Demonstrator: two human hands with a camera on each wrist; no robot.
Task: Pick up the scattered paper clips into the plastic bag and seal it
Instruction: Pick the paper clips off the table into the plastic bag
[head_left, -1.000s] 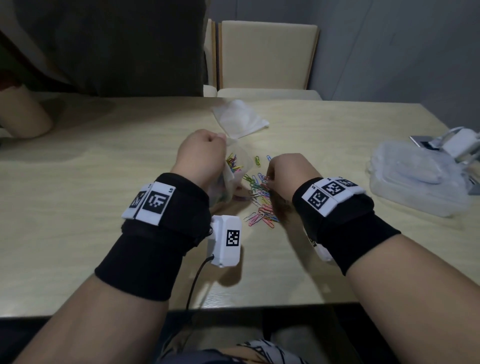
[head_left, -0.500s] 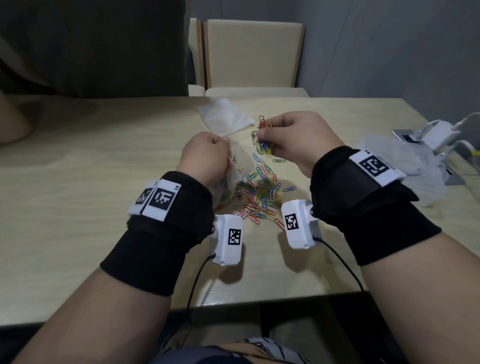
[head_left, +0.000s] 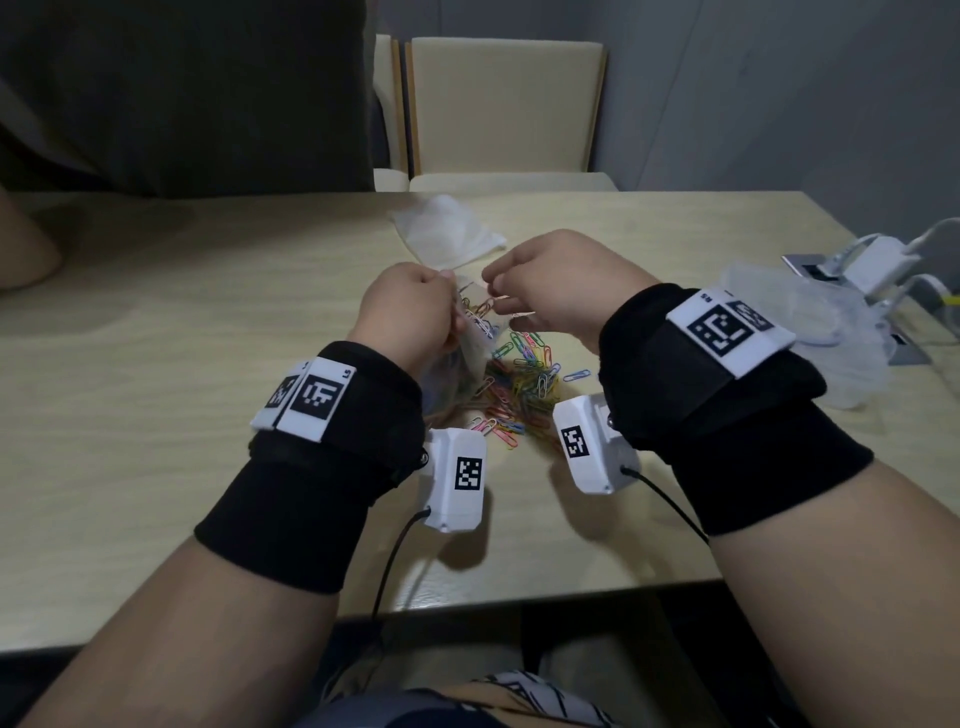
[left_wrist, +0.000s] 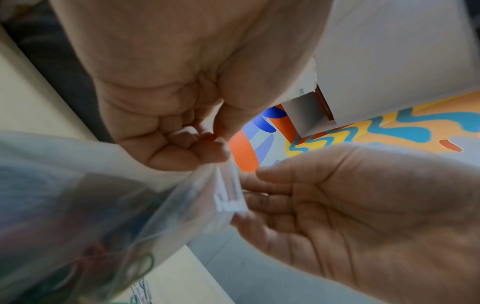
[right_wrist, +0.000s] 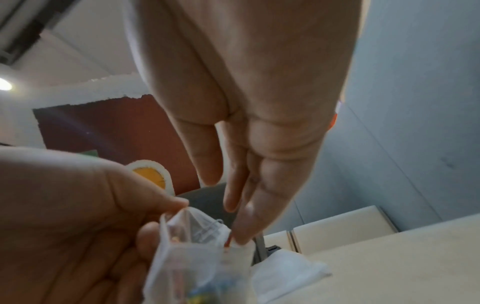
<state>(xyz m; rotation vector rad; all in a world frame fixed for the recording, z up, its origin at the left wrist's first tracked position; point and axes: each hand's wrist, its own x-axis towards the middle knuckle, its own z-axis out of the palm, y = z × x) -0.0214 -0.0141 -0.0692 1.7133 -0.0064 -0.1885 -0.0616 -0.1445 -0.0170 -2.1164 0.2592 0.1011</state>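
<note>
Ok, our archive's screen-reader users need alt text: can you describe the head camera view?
A person's left hand pinches open a clear plastic bag while the right hand reaches its fingertips to the bag's mouth. Colourful paper clips lie scattered on the pale table between both wrists.

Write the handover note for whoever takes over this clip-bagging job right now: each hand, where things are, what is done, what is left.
Left hand: pinches the bag mouth, holding it open above the table.
Right hand: fingers straight at the bag mouth, apparently dropping clips in.
Done: some clips are already inside the bag.
Left: a pile of clips remains on the table beside the bag; bag them, then seal the bag.
</note>
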